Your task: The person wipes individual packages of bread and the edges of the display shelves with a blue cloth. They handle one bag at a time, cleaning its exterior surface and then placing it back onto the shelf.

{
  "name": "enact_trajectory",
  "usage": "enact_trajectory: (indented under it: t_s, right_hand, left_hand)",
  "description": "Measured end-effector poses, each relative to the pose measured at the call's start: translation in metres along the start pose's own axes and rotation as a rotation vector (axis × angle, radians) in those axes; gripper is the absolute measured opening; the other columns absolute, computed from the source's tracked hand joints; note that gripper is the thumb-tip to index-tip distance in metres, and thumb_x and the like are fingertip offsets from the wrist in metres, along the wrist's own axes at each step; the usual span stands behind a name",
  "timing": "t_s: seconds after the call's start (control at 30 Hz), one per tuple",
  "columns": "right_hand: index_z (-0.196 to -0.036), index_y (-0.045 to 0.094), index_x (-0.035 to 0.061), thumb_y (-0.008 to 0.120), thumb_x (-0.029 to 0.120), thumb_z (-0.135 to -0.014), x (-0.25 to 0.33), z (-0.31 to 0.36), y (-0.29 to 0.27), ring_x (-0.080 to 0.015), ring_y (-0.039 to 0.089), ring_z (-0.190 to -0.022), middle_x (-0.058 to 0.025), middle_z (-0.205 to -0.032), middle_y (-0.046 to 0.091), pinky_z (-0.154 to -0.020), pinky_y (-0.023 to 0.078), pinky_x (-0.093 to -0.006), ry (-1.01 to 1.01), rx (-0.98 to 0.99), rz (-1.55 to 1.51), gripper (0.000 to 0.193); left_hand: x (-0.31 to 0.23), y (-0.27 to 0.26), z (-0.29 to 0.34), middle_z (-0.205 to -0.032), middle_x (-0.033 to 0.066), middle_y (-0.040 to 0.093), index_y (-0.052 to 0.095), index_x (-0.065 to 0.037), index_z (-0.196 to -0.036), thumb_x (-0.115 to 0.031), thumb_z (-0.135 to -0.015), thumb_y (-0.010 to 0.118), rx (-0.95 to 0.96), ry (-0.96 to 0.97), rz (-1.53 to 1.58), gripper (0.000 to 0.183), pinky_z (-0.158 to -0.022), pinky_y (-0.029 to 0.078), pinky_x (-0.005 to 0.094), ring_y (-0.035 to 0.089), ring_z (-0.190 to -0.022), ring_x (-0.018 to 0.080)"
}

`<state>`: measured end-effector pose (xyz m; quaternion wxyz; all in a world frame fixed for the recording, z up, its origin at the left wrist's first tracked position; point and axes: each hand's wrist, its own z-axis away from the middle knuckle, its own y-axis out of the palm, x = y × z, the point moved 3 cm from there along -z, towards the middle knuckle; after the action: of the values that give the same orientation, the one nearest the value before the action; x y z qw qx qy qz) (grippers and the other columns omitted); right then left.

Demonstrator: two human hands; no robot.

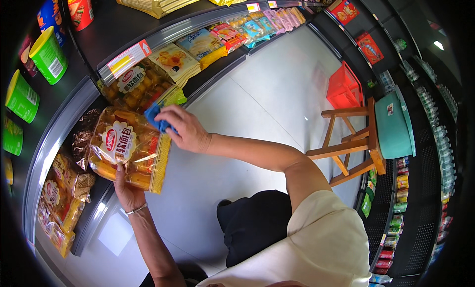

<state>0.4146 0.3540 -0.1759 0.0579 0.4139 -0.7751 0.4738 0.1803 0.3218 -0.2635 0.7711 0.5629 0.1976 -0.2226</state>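
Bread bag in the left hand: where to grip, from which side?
Probably the bread bag's near edge, where the left hand has it, coming from the person's side. That edge faces the person; a brown bag crowds its left, and the right hand's blue cloth is at its upper right. The film looks flexible, so hold gently.

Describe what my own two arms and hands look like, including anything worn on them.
The left hand is ungloved, with a thin, silvery bracelet around the wrist. The right hand is also ungloved, and its wrist looks bare. A plain cream short sleeve ends above the right elbow; the left sleeve is out of view.
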Motion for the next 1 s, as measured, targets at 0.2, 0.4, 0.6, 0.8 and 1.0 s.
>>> enact_trajectory:
  t_s: [0.2, 0.4, 0.6, 0.8, 1.0]
  right_hand:
    - [-0.109, 0.058, 0.0092, 0.061, 0.002, -0.078, 0.037, 0.006, 0.012, -0.0295, 0.057, -0.097, -0.0093, -0.106, 0.053, -0.083, 0.051, -0.0385, -0.101, 0.038, -0.09, 0.032]
    - [-0.106, 0.063, 0.0107, 0.061, 0.006, -0.081, 0.073, 0.026, 0.019, -0.0245, 0.057, -0.092, -0.0058, -0.105, 0.054, -0.081, 0.051, -0.0359, -0.368, 0.144, -0.134, 0.026]
    - [-0.106, 0.063, 0.0068, 0.055, 0.0, -0.079, 0.0, 0.0, 0.019, -0.0345, 0.057, -0.098, -0.0138, -0.104, 0.059, -0.085, 0.048, -0.0425, -0.184, 0.014, -0.015, 0.029]
    - [-0.115, 0.057, 0.0044, 0.054, -0.007, -0.081, -0.011, -0.015, 0.0, -0.0338, 0.058, -0.102, -0.0146, -0.108, 0.057, -0.09, 0.047, -0.039, 0.146, -0.121, -0.123, 0.036]
    - [-0.116, 0.057, 0.0039, 0.053, -0.006, -0.084, 0.003, -0.017, -0.009, -0.0323, 0.058, -0.102, -0.014, -0.11, 0.057, -0.09, 0.047, -0.038, 0.122, -0.125, -0.116, 0.034]
  left_hand:
    - [0.001, -0.001, 0.003, -0.127, 0.0117, 0.061, 0.047, -0.002, -0.135, -0.017, -0.09, 0.068, 0.016, -0.026, 0.086, 0.052, -0.103, 0.047, 0.0416, 0.059, -0.115, 0.0251]
    - [0.009, -0.01, -0.001, -0.124, 0.011, 0.062, 0.048, -0.004, -0.134, -0.017, -0.091, 0.066, 0.028, -0.064, 0.1, 0.048, -0.101, 0.047, 0.0426, 0.059, -0.115, 0.0242]
    - [0.0, -0.007, -0.001, -0.126, 0.0107, 0.061, 0.047, -0.003, -0.135, -0.014, -0.089, 0.067, 0.02, -0.091, 0.114, 0.051, -0.105, 0.045, 0.0438, 0.057, -0.118, 0.0263]
    - [-0.001, -0.004, 0.001, -0.118, 0.0074, 0.065, 0.056, -0.006, -0.126, -0.008, -0.088, 0.068, -0.08, -0.06, 0.195, 0.04, -0.102, 0.048, 0.0424, 0.06, -0.111, 0.023]
    - [-0.007, 0.013, 0.012, -0.121, 0.0128, 0.065, 0.057, 0.0, -0.125, -0.008, -0.089, 0.066, -0.156, -0.036, 0.252, 0.038, -0.104, 0.046, 0.0457, 0.061, -0.114, 0.0271]
